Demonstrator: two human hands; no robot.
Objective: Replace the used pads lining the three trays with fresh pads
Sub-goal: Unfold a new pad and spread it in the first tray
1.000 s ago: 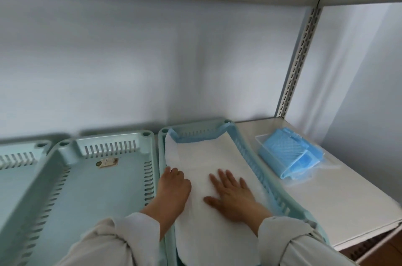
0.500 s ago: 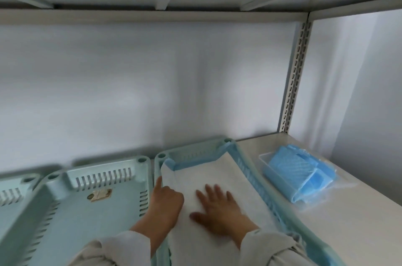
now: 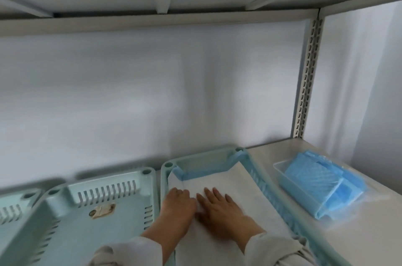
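Note:
Three pale teal trays stand side by side on a shelf. The right tray (image 3: 252,163) holds a white pad with a blue border (image 3: 230,181). My right hand (image 3: 221,211) lies flat on the pad, fingers spread. My left hand (image 3: 177,205) presses the pad's left edge against the tray wall, fingers curled down. The middle tray (image 3: 87,233) is bare inside, with a small label on its floor. Only a corner of the left tray (image 3: 13,205) shows. A clear bag of folded blue pads (image 3: 322,185) lies on the shelf to the right.
The shelf board (image 3: 369,233) continues right of the trays to a perforated upright post (image 3: 306,76). Another shelf runs close overhead. A white wall backs the shelf.
Both hands have slid farther back along the pad toward the tray's far end. The camera has tilted upward, so the trays sit lower in view.

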